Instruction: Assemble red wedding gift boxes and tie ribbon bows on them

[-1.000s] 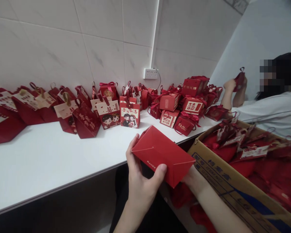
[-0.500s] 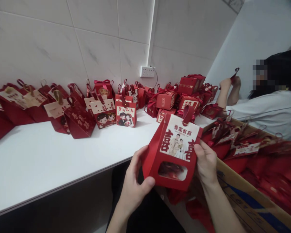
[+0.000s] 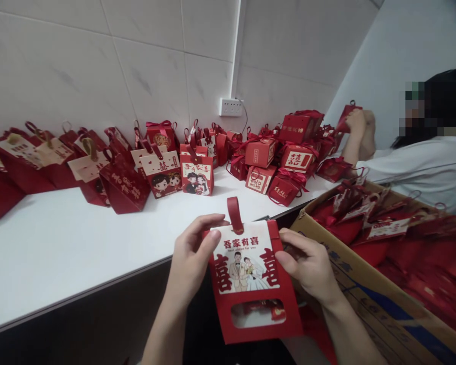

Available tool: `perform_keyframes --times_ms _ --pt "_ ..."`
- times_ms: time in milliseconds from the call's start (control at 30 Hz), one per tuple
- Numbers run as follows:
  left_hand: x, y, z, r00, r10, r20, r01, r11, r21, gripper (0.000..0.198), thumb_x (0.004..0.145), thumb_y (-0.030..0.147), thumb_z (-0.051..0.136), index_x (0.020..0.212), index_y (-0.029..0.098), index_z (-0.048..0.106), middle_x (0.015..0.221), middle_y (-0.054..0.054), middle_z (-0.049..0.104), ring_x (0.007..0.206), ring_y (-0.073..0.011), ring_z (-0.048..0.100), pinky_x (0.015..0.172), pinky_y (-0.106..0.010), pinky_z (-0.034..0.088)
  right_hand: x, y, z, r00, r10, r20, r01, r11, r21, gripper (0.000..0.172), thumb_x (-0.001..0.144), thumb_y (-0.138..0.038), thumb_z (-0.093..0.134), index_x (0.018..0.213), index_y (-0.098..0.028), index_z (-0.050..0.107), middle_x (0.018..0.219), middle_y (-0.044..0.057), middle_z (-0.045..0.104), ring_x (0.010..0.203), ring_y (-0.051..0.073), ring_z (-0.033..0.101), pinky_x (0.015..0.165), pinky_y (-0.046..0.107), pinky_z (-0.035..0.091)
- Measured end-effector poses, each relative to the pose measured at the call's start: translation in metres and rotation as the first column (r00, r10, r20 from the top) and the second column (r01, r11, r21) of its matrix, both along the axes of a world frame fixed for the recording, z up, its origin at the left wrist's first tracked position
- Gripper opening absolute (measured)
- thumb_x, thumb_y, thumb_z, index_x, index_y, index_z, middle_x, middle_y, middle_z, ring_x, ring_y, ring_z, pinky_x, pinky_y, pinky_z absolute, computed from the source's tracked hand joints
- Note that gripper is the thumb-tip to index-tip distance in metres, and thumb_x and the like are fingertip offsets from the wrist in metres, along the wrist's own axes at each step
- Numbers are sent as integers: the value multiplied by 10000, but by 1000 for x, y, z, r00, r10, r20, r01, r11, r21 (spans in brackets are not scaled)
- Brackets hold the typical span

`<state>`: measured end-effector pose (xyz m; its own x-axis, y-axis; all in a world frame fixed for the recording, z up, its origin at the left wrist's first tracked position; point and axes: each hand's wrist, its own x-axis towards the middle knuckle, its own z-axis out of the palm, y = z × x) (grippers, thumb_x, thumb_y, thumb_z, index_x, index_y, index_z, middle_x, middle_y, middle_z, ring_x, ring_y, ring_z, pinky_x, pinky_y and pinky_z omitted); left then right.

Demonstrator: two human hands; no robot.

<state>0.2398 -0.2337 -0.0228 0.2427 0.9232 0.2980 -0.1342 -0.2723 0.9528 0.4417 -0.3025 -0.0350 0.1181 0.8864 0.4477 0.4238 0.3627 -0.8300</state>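
Note:
I hold a red paper gift bag (image 3: pixel 251 284) upright in front of me, below the table's edge. Its white front flap shows a cartoon couple and red characters, with a clear window underneath and a red loop on top. My left hand (image 3: pixel 192 253) grips the bag's upper left side, thumb on the flap. My right hand (image 3: pixel 307 263) pinches its upper right edge.
Many red gift bags (image 3: pixel 161 170) and ribboned red boxes (image 3: pixel 264 152) line the back of the white table (image 3: pixel 72 243) along the tiled wall. A cardboard box (image 3: pixel 365 284) full of red bags stands at my right. Another person's hands (image 3: pixel 359 129) hold a red bag at far right.
The bag went from bottom-up to upright with its printed front facing me, and came lower and closer. My hands shifted to its upper sides. The other person raised their red bag.

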Motion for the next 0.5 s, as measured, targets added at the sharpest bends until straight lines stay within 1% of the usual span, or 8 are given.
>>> perform_keyframes --times_ms 67,100,200,267,333,367,467,500 --pt "0 6 11 998 -37 -47 38 999 32 257 803 388 598 925 177 680 909 -51 694 854 -193 641 765 -295 511 -1 -1 0 999 29 29 -28 1000 -12 184 783 -347 636 876 -215 723 771 36 657 646 144 603 497 185 488" --pt "0 9 16 996 -50 -69 53 998 36 256 794 376 611 937 175 680 891 -50 694 826 -184 642 736 -284 515 -2 -1 0 998 37 42 -36 999 -18 175 786 -338 634 877 -216 720 772 34 652 651 142 603 504 183 490" --pt "4 12 24 994 -65 -83 65 998 -6 346 765 344 648 1062 168 631 846 -40 680 709 -144 632 621 -242 505 -3 -1 1 997 43 68 -42 999 -16 167 790 -325 632 880 -208 710 773 31 644 650 136 599 511 180 488" --pt "8 11 24 995 -80 -51 78 996 -32 380 758 331 655 1096 164 605 763 -15 656 636 -121 616 576 -223 493 -4 -1 1 996 49 75 -48 999 -13 168 792 -325 630 880 -204 706 773 30 640 638 131 594 505 178 482" --pt "11 9 22 995 -93 -24 91 995 -42 329 770 325 643 1052 157 617 659 12 616 577 -111 598 556 -219 487 -3 -2 0 995 63 71 -61 998 -28 173 794 -331 628 882 -205 705 779 30 642 639 132 594 508 182 482" --pt "12 8 22 997 -76 -13 76 996 -38 295 773 323 642 1017 158 625 623 23 596 552 -107 586 546 -218 483 -3 -2 0 996 70 63 -67 997 -41 178 796 -337 625 887 -207 705 784 30 645 644 134 596 515 185 485" --pt "12 6 21 1000 2 27 -1 1000 -25 223 755 313 675 928 177 641 629 28 594 551 -98 581 549 -207 475 -6 -1 -2 997 78 -19 -79 993 -93 210 817 -366 597 918 -213 700 815 31 666 702 151 621 588 206 513" --pt "11 6 21 998 -14 66 17 999 -34 225 755 337 674 916 182 647 667 16 617 568 -101 591 551 -207 476 -7 1 -3 993 89 -83 -99 988 -122 228 832 -378 577 942 -214 692 831 32 674 730 157 630 626 219 523"
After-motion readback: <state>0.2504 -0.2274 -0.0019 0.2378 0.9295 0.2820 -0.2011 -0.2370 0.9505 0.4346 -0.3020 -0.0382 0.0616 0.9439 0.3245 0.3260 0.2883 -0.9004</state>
